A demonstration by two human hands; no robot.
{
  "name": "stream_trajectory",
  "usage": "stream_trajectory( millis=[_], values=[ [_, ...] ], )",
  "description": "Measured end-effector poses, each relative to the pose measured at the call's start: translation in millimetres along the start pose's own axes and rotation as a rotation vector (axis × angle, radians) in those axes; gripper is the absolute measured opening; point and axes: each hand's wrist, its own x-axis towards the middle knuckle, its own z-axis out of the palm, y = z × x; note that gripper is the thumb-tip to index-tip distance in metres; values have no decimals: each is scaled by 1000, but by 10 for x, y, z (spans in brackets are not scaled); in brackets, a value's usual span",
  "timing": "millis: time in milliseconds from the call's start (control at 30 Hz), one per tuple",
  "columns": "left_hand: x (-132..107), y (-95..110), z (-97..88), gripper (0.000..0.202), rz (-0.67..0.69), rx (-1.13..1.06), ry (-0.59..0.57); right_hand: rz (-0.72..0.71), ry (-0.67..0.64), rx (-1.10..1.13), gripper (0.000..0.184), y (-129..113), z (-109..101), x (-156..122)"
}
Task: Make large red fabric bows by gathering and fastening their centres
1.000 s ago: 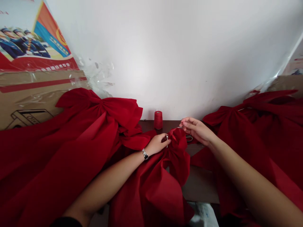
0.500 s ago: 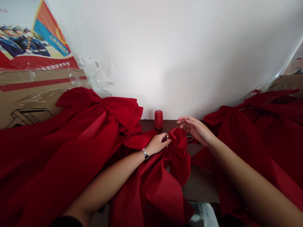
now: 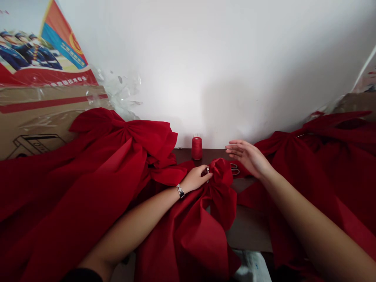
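**Right hand lifts clear of a red cloth bow**

The right hand (image 3: 249,158) has drawn back from the red cloth bow (image 3: 221,174) since the earlier frame, its fingers open and empty above a pair of scissors (image 3: 234,169). The left hand (image 3: 195,178), a wristwatch (image 3: 180,191) at its wrist, stays clenched on the bow's gathered middle. The bow lies on a dark wooden table (image 3: 208,155), near a cone of red thread (image 3: 196,148), between two larger red bows (image 3: 123,137) (image 3: 323,156).

Behind the fingers of the left hand (image 3: 195,179), a silver metal link wristwatch (image 3: 180,191) is worn, and further back one black cloth sleeve (image 3: 84,275) ends.
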Motion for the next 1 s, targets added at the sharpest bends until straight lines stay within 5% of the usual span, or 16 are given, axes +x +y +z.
stream_trajectory(
  millis=[300, 567, 733, 1000],
  values=[
    [0, -56, 57, 21, -25, -89, 80, -148, -256, -610, 20, 184, 179, -85],
    [-17, -34, 69, 22, 35, -144, 133, -260, -203, -945, 19, 292, 219, -113],
    [-28, -19, 40, 47, 30, -294, 29, -87, -335, -745, 22, 265, 174, -69],
    [-26, -7, -19, 51, 129, -521, -102, 109, -390, -367, 33, 171, 232, -117]
  ],
)
